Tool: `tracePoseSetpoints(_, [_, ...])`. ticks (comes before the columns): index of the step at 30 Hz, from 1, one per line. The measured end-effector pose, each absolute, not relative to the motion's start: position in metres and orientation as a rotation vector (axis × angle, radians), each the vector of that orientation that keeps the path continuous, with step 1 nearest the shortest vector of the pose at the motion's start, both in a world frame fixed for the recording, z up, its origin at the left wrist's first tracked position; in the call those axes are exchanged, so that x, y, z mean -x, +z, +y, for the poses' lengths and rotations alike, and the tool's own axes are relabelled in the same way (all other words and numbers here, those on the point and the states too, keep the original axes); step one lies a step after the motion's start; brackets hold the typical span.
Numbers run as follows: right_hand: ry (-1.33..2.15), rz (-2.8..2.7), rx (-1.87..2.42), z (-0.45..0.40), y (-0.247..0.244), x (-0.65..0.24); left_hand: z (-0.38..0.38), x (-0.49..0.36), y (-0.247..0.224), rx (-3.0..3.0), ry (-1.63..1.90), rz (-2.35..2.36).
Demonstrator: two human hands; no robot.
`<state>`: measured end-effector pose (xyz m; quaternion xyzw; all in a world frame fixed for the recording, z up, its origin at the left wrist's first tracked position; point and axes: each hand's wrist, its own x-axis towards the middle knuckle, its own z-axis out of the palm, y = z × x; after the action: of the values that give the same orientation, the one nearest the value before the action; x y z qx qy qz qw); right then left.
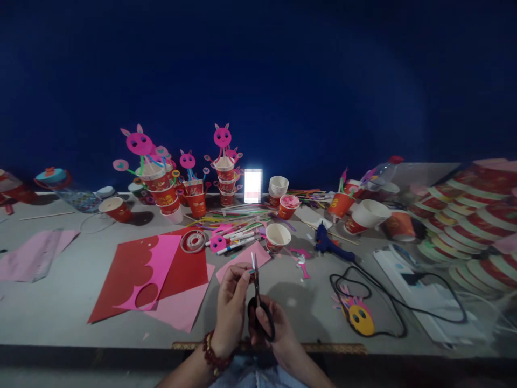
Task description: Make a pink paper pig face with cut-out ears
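The right hand [278, 323] clamps scissors [257, 288] by the loops over the bench's six-o'clock edge [133, 340], long axis running six to twelve, tips at twelve; at their nine, the left hand [233, 293] pinches a small piece [251, 271].

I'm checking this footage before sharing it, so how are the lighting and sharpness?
Head view: dim lighting, with the blue wall darkening toward the top; head view: glare from a pixelated white rectangle; head view: stacked cups at far right look stretched and smeared, while the scissors look clearer.
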<state>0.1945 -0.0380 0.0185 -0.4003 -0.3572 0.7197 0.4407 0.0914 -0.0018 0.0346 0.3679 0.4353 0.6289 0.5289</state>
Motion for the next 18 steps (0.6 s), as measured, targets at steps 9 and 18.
tracePoseSetpoints(9, [1.748, -0.918, 0.964, -0.0386, 0.0143, -0.1955, -0.0037, -0.0939, 0.0378, -0.840, 1.515, 1.040])
tracePoseSetpoints(18, [1.736, -0.908, 0.977, -0.0389, 0.0113, -0.1932, -0.0045, -0.0949, 0.0373, -0.858, 1.513, 1.052])
